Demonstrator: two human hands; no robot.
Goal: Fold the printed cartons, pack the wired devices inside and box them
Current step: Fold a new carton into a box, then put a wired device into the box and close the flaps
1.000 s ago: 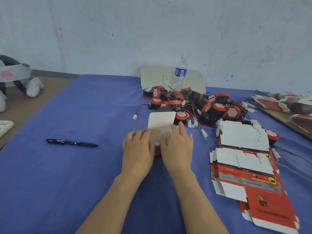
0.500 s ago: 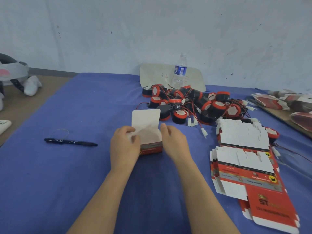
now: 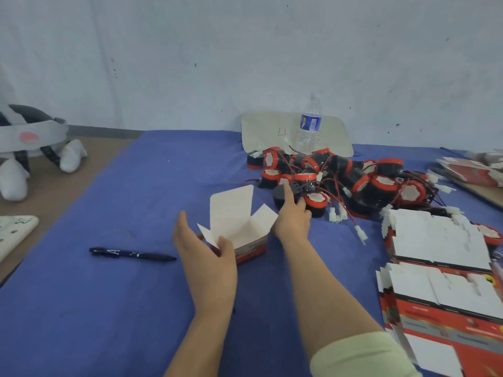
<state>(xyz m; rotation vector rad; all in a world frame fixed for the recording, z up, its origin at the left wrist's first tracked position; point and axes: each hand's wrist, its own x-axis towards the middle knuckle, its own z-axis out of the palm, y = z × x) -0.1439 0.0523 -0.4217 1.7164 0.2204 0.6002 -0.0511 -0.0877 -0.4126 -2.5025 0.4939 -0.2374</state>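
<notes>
An erected red-and-white carton (image 3: 249,248) stands on the blue cloth with its lid and side flaps up. My left hand (image 3: 206,257) holds its near-left corner, thumb on the front wall and fingers straight along the left side. My right hand (image 3: 292,217) reaches past the carton's right flap, its fingertips touching a black wired device (image 3: 280,195) at the near edge of the pile of red-and-black wired devices (image 3: 378,183). Flat printed cartons (image 3: 435,240) lie stacked at the right.
A black pen (image 3: 130,253) lies left of the carton. A water bottle (image 3: 310,126) and a pale board (image 3: 269,129) stand behind the pile. More flat cartons (image 3: 476,172) lie far right. A white headset (image 3: 30,137) rests off the cloth at left.
The carton went from pressed under both hands to standing with its flaps up. My right hand left it and reached to the device pile. My left hand shifted to its near-left corner.
</notes>
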